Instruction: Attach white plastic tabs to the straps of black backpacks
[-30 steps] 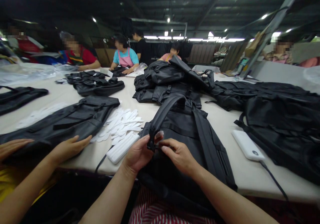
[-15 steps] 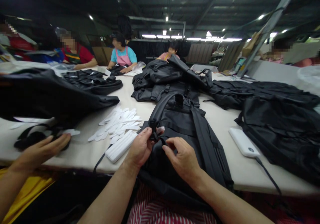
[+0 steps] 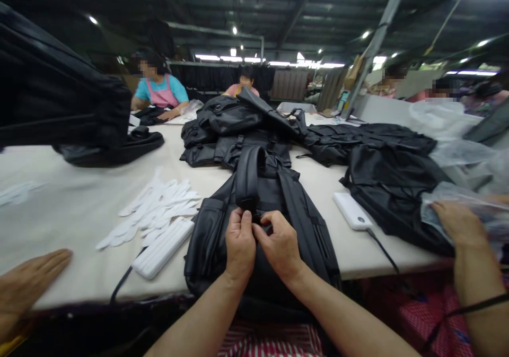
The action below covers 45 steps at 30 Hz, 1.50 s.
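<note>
A black backpack (image 3: 207, 240) lies on the table in front of me, its shoulder straps facing up. My left hand (image 3: 239, 243) is closed, thumb and fingers pinching the lower end of the left shoulder strap (image 3: 247, 182). Close beside it, my right hand (image 3: 281, 244) is closed in a pinch on the same strap's end, where a dark piece of webbing or buckle is mostly covered by fingers. The right shoulder strap (image 3: 296, 198) lies flat on the bag, untouched.
White paper-like strips (image 3: 159, 208) and a white power bank (image 3: 163, 248) lie left; another power bank (image 3: 352, 211) lies right. More black bags (image 3: 246, 118) are piled behind. Co-workers' hands (image 3: 35, 277) (image 3: 457, 221) are at both sides; a dark bag (image 3: 59, 92) hangs upper left.
My hands have drawn together at the strap end, and the white bit by my left fingers no longer shows. The view turned right. The neighbour's bag at left was raised.
</note>
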{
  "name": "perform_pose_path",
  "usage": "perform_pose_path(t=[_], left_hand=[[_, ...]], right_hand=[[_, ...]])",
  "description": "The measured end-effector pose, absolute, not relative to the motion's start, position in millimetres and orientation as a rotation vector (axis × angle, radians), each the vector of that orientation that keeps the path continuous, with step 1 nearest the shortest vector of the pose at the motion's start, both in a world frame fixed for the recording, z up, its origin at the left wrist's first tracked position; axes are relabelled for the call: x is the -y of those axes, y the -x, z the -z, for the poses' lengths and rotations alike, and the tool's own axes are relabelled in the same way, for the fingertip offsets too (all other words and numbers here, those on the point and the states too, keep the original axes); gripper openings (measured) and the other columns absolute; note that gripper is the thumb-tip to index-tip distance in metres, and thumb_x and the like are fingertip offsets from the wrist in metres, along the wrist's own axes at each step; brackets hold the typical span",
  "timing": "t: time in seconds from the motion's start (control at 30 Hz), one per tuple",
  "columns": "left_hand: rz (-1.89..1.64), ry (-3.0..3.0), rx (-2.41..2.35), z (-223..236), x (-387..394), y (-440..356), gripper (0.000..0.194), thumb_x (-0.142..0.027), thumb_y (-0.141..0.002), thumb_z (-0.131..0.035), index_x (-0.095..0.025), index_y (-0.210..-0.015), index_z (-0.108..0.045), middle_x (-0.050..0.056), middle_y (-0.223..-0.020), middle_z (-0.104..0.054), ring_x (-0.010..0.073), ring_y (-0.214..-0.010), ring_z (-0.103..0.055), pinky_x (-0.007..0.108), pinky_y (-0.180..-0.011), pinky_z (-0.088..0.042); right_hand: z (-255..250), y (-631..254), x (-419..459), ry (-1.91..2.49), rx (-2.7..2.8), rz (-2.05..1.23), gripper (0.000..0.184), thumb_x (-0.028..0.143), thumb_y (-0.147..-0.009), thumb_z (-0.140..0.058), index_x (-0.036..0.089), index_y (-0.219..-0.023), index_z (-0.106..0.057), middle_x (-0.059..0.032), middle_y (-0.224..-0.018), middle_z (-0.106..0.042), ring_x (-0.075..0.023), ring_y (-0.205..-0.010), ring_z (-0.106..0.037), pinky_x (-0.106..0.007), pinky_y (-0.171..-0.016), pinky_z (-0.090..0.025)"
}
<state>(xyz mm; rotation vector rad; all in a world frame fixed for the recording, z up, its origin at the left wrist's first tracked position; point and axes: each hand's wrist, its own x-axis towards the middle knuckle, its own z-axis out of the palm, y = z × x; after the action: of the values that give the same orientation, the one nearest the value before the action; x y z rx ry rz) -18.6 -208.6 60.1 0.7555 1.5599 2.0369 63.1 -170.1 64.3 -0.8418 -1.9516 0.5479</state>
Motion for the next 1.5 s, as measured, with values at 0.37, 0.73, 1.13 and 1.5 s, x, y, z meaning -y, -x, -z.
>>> perform_pose_path(t=[0.37, 0.73, 1.13, 1.5], left_hand=[[-2.047, -0.819, -1.678, -62.2, 202.9, 13.1, 0.010, -0.027, -0.085, -0.047, -0.023, -0.091, -0.054, -0.002, -0.082, -0.057, 0.0133, -0.077, -0.053, 0.021, -0.072, -0.040], [-1.971, -0.566, -1.399, -74.7, 192.5, 18.9, 0.017, -0.032, -0.080, -0.055, -0.017, -0.086, -0.059, -0.001, -0.079, -0.063, 0.0115, -0.076, -0.057, 0.022, -0.072, -0.042], [-1.926, -0.519, -1.367, -72.8, 187.6, 26.1, 0.030, -0.043, -0.066, -0.067, -0.014, -0.073, -0.059, 0.000, -0.072, -0.060, 0.0118, -0.068, -0.055, 0.022, -0.058, -0.044], [-1.917, -0.757, -1.697, -62.1, 188.8, 34.3, 0.033, -0.046, -0.070, -0.062, -0.016, -0.060, -0.053, -0.006, -0.055, -0.046, 0.0074, -0.054, -0.041, 0.020, -0.052, -0.034]], right_hand=[[-59.4, -58.3, 162.1, 0.782, 1.914, -0.492, 0.015, 0.020, -0.079, -0.054, 0.017, -0.093, -0.058, -0.0077, -0.089, -0.061, -0.0188, -0.083, -0.057, -0.032, -0.077, -0.047], [-57.7, -64.5, 147.2, 0.666, 2.034, -0.340, 0.018, 0.025, -0.079, -0.055, 0.015, -0.095, -0.054, -0.0095, -0.091, -0.059, -0.0196, -0.088, -0.056, -0.033, -0.080, -0.048], [-56.0, -71.9, 139.5, 0.582, 2.042, -0.247, 0.013, 0.021, -0.081, -0.052, 0.015, -0.092, -0.055, -0.0097, -0.088, -0.061, -0.0192, -0.084, -0.057, -0.033, -0.077, -0.049], [-59.5, -64.6, 140.7, 0.678, 2.151, -0.117, 0.012, 0.023, -0.077, -0.050, 0.015, -0.085, -0.051, -0.0079, -0.080, -0.054, -0.0207, -0.081, -0.050, -0.033, -0.073, -0.045]])
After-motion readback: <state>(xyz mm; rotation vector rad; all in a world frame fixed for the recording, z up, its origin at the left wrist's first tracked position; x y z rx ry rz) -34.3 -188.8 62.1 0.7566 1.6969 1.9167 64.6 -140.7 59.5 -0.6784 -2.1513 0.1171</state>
